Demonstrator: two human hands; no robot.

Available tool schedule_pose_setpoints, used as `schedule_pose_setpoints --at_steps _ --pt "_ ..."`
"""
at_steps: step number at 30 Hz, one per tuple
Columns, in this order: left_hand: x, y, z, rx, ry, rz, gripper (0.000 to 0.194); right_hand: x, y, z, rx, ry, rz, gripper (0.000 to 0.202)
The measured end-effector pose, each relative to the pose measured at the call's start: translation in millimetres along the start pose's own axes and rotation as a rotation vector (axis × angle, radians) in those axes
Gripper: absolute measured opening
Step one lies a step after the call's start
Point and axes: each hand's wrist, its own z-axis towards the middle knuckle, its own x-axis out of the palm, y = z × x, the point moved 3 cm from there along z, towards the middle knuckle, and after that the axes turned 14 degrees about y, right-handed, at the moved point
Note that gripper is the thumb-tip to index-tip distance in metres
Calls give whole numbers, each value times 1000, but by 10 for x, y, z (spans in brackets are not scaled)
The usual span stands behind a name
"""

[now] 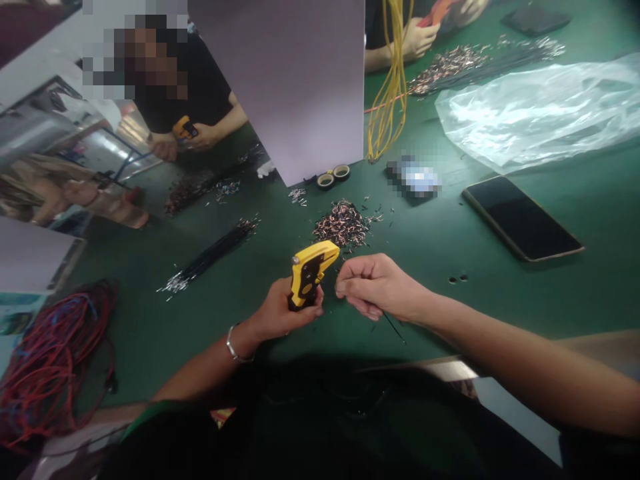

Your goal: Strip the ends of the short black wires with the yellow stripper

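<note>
My left hand point(283, 310) is wrapped round a yellow and black wire stripper point(307, 273), its head pointing up. Close to the tool's right side, my right hand point(377, 287) pinches a thin black wire point(395, 327), whose tail sticks out below the fingers. Wire and tool look apart. Just behind the tool lies a pile of short wire scraps point(343, 225), copper-coloured and black. A bundle of black wires point(213, 257) with silvery ends rests on the green table point(430, 267) to the left.
At right lie a phone point(523, 217) and a clear plastic sheet point(545, 113). Tape rolls point(333, 177) sit by a pale panel point(310, 87). Yellow wires point(390, 87) hang behind it. Red cable coils point(60, 360) fill the left. Other people's hands point(203, 137) work across the table.
</note>
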Motion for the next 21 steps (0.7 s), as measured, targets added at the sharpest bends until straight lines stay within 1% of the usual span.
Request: schedule_pose_setpoints --at_steps 6,12,16,21 --pt "9 -11 3 -29 5 -20 25 5 2 0 -10 9 -3 9" --pt "29 14 -16 -71 -23 -77 26 4 -21 1 -33 21 3 13" --pt "35 77 1 -53 -38 -239 24 -21 -30 5 -24 15 9 15" --pt "22 80 44 36 -54 -448 28 -73 -42 12 -42 10 2 18"
